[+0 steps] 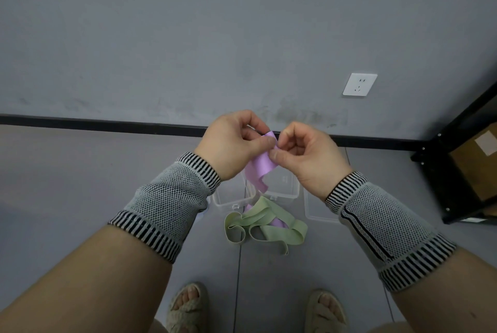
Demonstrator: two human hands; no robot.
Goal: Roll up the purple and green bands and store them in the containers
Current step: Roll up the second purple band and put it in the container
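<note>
Purple band [260,166] material is being pinched at its upper end between both hands, held in the air just above the clear containers [282,187]. The left hand [232,144] is being kept curled, with thumb and fingers closed on the end of the band, and the right hand [306,152] is being kept curled in the same way, its thumb and forefinger nipping the same end from the other side. The rest of the purple band is hanging down in front of the containers, and its lower part is lying on the floor [80,184] just in front of them, under the green band [265,226]. The green band is lying loose and unrolled in open loops on the floor, just in front of the containers, touched by no hand.

The step in hand is judged to be the start of rolling the purple band: a first small fold is probably being formed at the end, although the fingers are hiding this part. For the next move, the end needs to be turned over itself tightly, with the hanging length being drawn up evenly so that the roll is not going crooked. The containers are standing open on the floor, and a flat clear piece [320,207], perhaps a lid, is lying just to the right of them.
</note>
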